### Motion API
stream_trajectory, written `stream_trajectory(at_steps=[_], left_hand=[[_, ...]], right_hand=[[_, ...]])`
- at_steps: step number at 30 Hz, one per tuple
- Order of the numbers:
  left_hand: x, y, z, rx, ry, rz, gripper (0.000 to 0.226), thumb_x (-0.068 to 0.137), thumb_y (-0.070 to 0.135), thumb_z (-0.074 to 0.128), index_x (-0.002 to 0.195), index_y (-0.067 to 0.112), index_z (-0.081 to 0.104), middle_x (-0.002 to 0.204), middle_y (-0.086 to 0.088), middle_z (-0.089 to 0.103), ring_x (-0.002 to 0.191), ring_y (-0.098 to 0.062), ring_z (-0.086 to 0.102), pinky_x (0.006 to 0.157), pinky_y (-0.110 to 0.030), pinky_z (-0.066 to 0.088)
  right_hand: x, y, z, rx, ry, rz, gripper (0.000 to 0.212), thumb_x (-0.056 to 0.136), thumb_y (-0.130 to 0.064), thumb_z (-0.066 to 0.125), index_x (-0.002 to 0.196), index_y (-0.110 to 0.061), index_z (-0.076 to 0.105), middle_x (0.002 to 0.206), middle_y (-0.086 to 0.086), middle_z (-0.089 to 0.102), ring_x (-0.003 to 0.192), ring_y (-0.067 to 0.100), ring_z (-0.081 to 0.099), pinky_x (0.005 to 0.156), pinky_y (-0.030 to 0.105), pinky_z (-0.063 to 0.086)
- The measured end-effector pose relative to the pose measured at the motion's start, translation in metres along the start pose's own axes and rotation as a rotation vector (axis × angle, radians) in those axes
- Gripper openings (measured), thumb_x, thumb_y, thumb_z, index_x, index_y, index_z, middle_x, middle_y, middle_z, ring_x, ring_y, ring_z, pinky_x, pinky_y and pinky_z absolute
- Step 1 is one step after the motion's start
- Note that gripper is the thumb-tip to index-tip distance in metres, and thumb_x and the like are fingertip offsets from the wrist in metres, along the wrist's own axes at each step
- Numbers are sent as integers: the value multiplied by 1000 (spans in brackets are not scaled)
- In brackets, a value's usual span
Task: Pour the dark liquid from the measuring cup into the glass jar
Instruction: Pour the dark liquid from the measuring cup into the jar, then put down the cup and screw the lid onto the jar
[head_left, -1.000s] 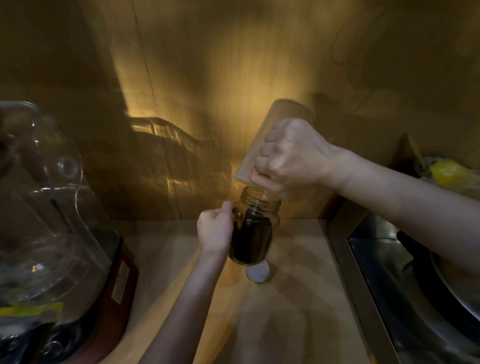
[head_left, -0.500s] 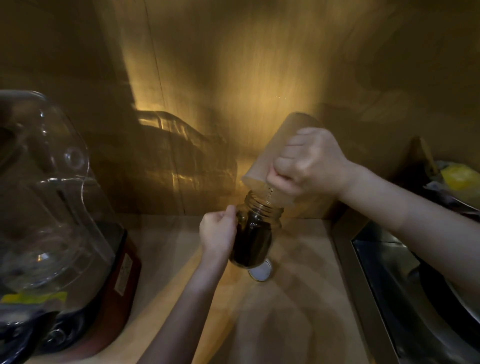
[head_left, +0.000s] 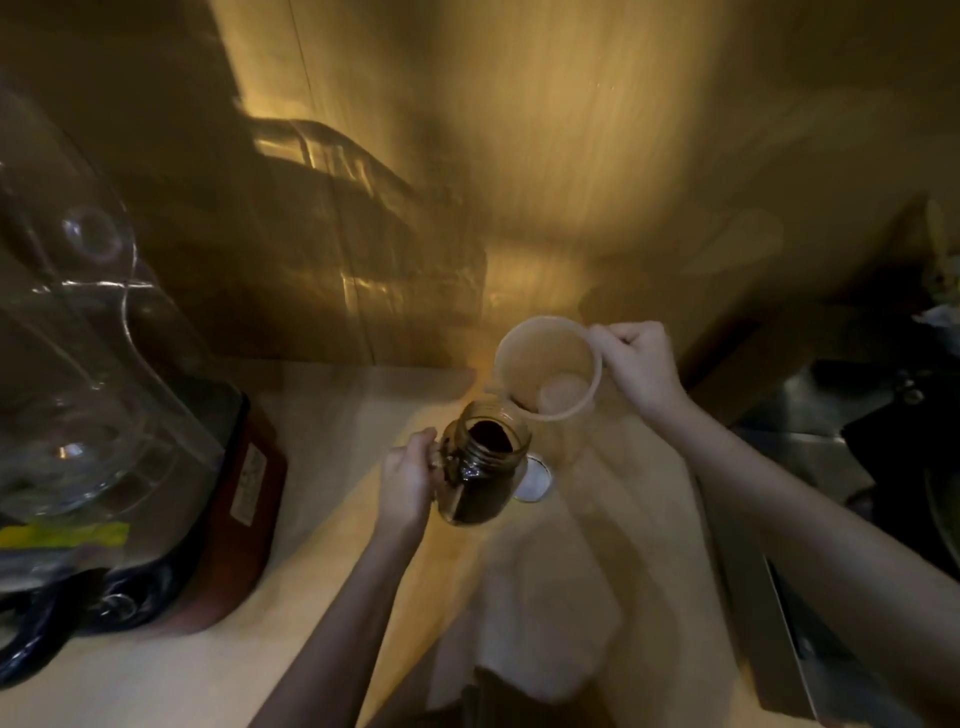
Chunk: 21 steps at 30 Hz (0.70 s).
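Observation:
A glass jar (head_left: 480, 475) with a handle stands on the wooden counter (head_left: 332, 525), mostly full of dark liquid. My left hand (head_left: 410, 480) grips its handle from the left. My right hand (head_left: 641, 366) holds the handle of a pale translucent measuring cup (head_left: 545, 371), now nearly upright just behind and right of the jar. The cup's spout sits close to the jar's rim. Its inside looks almost empty, with a small dark trace near the spout.
A round metal lid (head_left: 534, 483) lies flat on the counter right of the jar. A blender with a clear cover and red base (head_left: 223, 519) fills the left. A steel sink (head_left: 810, 457) lies at the right. The wooden wall is close behind.
My right hand has swung the measuring cup down from a steep upside-down tilt above the jar to nearly upright beside it. The view has tilted downward. The left hand stays on the jar.

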<state>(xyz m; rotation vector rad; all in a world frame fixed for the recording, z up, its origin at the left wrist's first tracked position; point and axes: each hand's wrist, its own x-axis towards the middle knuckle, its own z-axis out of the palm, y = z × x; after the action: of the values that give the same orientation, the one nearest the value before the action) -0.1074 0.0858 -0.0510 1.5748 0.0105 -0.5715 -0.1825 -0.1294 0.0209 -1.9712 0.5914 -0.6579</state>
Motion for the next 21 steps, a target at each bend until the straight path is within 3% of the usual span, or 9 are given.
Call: stream_trajectory(at_steps=[2,5,8,10,15,21], left_hand=[[2,-11,-3,-47,-29,-41,47,87,22,45,40,19,40,31,8,37,33,-7,34,44,-23,29],[8,-28,-6,-71,-47,-64,53,89,20,42,36,21,37,30,7,34,33,-7,30,41,-22,26],[18,-40,-11,2,11,-43,55,88,18,42,33,18,39,28,4,35,33,-8,31,43,-22,28],[27,-45,-17,28,124,-35,45,83,13,46,39,10,40,27,4,35,33,-7,30,44,-23,28],[32,-54,-21,73,116,4,43,81,7,45,38,13,36,30,7,31,35,-6,26,42,-23,25],[29,-73,-5,72,112,-143,36,84,8,44,49,7,45,26,5,36,32,-6,32,42,-19,29]], right_hand=[[-2,18,9,148,-10,206,32,88,-6,59,56,-8,53,56,8,39,56,17,34,58,30,30],[-6,39,23,289,32,451,14,90,-11,59,76,-6,59,66,11,46,63,18,43,61,26,35],[-3,60,42,355,132,571,39,89,-7,55,52,-11,45,36,-11,41,38,3,37,47,20,31],[-1,71,56,359,165,623,48,90,-9,53,45,-16,38,30,-10,37,34,4,33,47,22,27],[-2,96,89,340,120,657,58,96,-23,49,39,-21,37,35,-10,42,43,8,39,52,22,32],[-6,111,107,283,113,721,56,98,-38,46,46,-17,40,50,1,45,48,8,43,58,22,36]])
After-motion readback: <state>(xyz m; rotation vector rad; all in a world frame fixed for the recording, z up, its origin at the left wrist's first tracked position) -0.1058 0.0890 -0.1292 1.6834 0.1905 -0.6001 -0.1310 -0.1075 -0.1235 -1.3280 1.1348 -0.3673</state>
